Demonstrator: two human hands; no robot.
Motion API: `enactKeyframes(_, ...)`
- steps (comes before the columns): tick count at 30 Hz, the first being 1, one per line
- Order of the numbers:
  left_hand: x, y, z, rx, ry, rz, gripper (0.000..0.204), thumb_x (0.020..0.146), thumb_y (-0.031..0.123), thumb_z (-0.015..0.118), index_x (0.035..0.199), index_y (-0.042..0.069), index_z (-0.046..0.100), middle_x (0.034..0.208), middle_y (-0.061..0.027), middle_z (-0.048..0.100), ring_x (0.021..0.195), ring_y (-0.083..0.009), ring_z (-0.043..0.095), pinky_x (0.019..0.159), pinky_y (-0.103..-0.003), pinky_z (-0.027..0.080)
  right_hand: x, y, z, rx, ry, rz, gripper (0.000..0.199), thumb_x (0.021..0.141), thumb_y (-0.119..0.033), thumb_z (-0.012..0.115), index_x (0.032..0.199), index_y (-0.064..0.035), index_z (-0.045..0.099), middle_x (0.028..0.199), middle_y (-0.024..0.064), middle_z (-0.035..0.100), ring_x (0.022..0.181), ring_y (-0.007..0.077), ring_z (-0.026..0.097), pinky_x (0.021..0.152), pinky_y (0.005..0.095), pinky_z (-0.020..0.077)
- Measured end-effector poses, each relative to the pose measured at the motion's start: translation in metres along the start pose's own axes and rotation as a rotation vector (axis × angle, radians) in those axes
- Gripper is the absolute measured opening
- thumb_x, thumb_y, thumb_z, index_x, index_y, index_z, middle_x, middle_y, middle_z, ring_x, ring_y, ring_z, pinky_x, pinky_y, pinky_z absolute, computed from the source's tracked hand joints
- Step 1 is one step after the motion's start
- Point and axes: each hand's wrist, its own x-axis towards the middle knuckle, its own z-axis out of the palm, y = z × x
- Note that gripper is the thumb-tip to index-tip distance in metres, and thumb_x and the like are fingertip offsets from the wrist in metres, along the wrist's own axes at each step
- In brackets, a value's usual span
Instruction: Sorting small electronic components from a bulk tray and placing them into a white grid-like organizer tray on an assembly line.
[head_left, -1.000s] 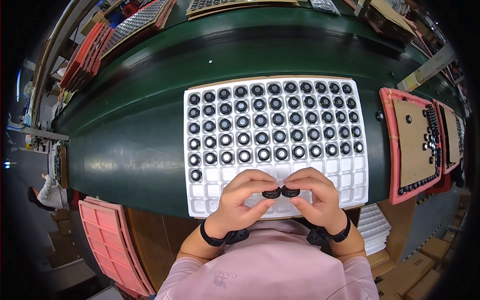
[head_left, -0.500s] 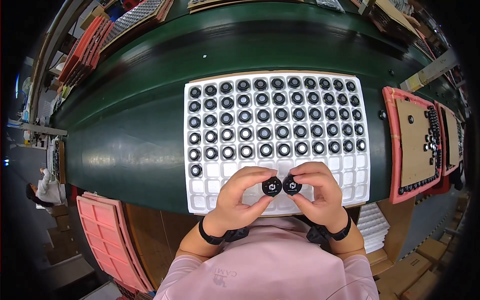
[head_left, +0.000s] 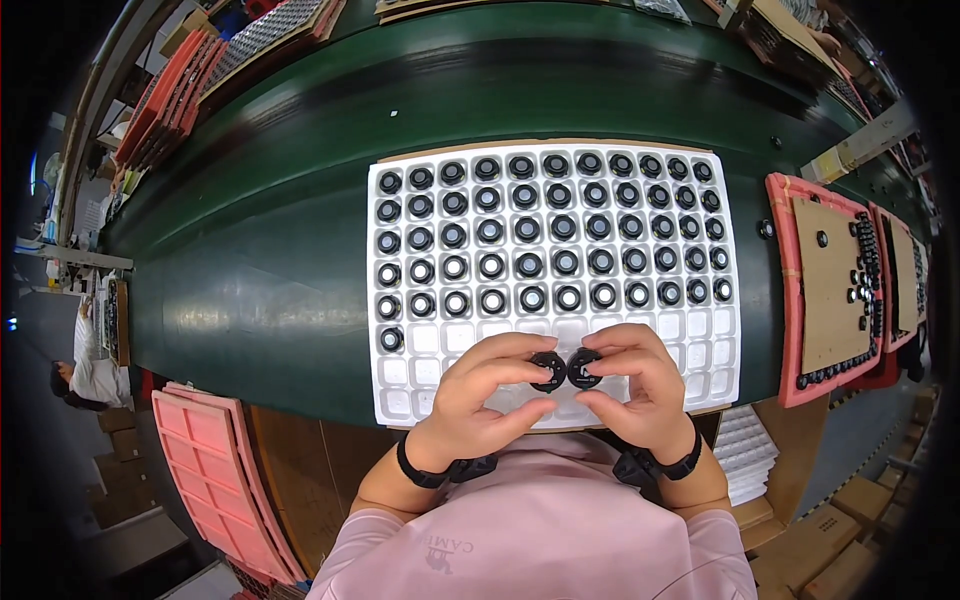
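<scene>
Over the near rows of a white moulded tray [head_left: 379, 365], my two hands hold a pair of small round black parts with pale markings on their faces. My left hand [head_left: 490, 390] grips one black part [head_left: 549, 372] with its fingers, one fingertip lying on the face and the thumb apart below it. In the same way my right hand [head_left: 640, 385] has the other black part [head_left: 583, 370], its thumb also away from the edge. The two parts are side by side, almost touching. Similar black parts [head_left: 527, 229] with light round centres fill the tray's far rows, and one sits alone in the row nearer me.
The tray rests at the near side of a green conveyor belt [head_left: 230, 270]. To the right, a pink-edged tray [head_left: 788, 290] carries brown cardboard and loose black parts. Pink trays [head_left: 205, 450] lean at the lower left; white trays [head_left: 748, 455] are stacked below right.
Both thumbs have come away from the black parts' lower edges, and fingers have shifted onto their faces. A white fleck on the belt has slid left. A person at far left has moved.
</scene>
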Motion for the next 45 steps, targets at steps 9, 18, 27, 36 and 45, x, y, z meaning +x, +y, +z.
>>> enactKeyframes(9,-0.003,0.001,0.009,-0.059,0.092,-0.126,0.034,0.076,-0.004,0.076,0.108,0.0,0.065,0.116,-0.0198,0.063,0.101,-0.0291,0.065,0.081,-0.035,0.056,-0.003,0.004,0.006,0.161,0.099,0.116,0.031,0.075,0.004,0.076,0.104,0.0007,0.065,0.115,0.019,0.061,0.099,0.026,0.063,0.084,0.0336,0.0529)
enactKeyframes(18,0.004,-0.001,0.005,0.11,-0.019,-0.07,0.031,0.072,-0.009,0.074,0.101,-0.001,0.069,0.112,-0.0162,0.063,0.096,-0.0245,0.064,0.081,-0.033,0.053,-0.002,0.008,-0.003,0.139,0.014,0.11,0.027,0.074,0.008,0.072,0.099,0.0008,0.067,0.108,0.0169,0.064,0.098,0.0251,0.063,0.087,0.0341,0.0502)
enactKeyframes(27,-0.006,-0.006,0.007,-0.064,0.031,-0.234,0.029,0.072,-0.014,0.068,0.098,-0.001,0.068,0.102,-0.012,0.061,0.095,-0.0222,0.063,0.083,-0.031,0.052,-0.001,0.004,-0.002,0.185,0.012,0.134,0.025,0.075,0.009,0.069,0.098,-0.0002,0.067,0.106,0.0128,0.065,0.094,0.0212,0.064,0.081,0.0311,0.0514)
enactKeyframes(36,-0.001,-0.003,0.015,-0.225,0.066,-0.274,0.028,0.075,-0.013,0.068,0.1,-0.002,0.064,0.104,-0.0133,0.061,0.096,-0.0212,0.062,0.083,-0.031,0.052,0.001,-0.001,-0.004,0.046,0.023,0.129,0.028,0.077,0.006,0.072,0.104,0.0002,0.068,0.103,0.0113,0.063,0.087,0.0206,0.062,0.075,0.0294,0.0514)
enactKeyframes(45,0.001,-0.003,0.014,0.014,0.015,-0.088,0.03,0.076,-0.006,0.073,0.104,0.0,0.065,0.095,-0.013,0.066,0.083,-0.024,0.064,0.073,-0.031,0.052,0.002,-0.006,-0.006,-0.078,0.01,0.029,0.033,0.079,-0.001,0.075,0.111,-0.0023,0.068,0.093,0.0093,0.064,0.077,0.0173,0.061,0.065,0.0273,0.0497)
